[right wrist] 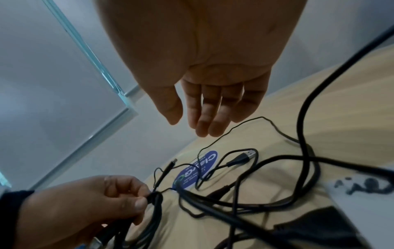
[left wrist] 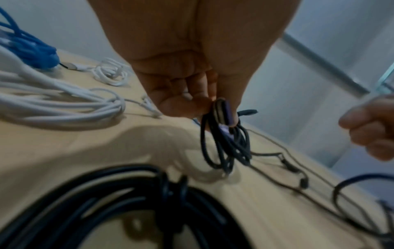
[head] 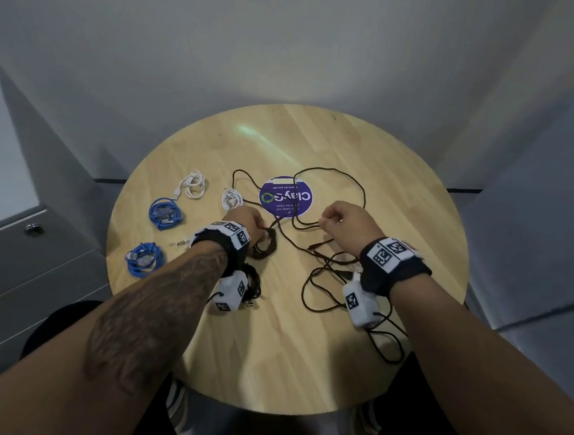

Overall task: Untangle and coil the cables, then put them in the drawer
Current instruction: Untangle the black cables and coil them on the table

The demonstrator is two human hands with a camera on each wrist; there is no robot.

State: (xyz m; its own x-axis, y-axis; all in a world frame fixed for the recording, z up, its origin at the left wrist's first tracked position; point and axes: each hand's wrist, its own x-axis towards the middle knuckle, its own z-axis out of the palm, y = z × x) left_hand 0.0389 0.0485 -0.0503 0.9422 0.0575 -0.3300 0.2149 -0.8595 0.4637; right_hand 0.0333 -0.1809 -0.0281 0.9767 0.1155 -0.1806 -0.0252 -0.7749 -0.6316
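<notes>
My left hand (head: pixel 260 230) pinches a small coil of black cable (head: pixel 266 247) between thumb and fingers, just above the round wooden table (head: pixel 268 353). The left wrist view shows the coil (left wrist: pixel 226 148) hanging from the fingertips (left wrist: pixel 231 121). My right hand (head: pixel 325 220) hovers over loose tangled black cables (head: pixel 364 192). In the right wrist view its fingers (right wrist: pixel 204 121) are relaxed and hold nothing. A USB plug (right wrist: pixel 249 154) lies on the table beneath them.
Two blue coils (head: pixel 165 213) (head: pixel 145 259) and two white coils (head: pixel 193 184) (head: pixel 232 199) lie on the table's left. Another black coil (head: pixel 254 285) sits under my left wrist. A purple sticker (head: pixel 286 199) marks the centre. A grey drawer cabinet (head: pixel 34 228) stands left.
</notes>
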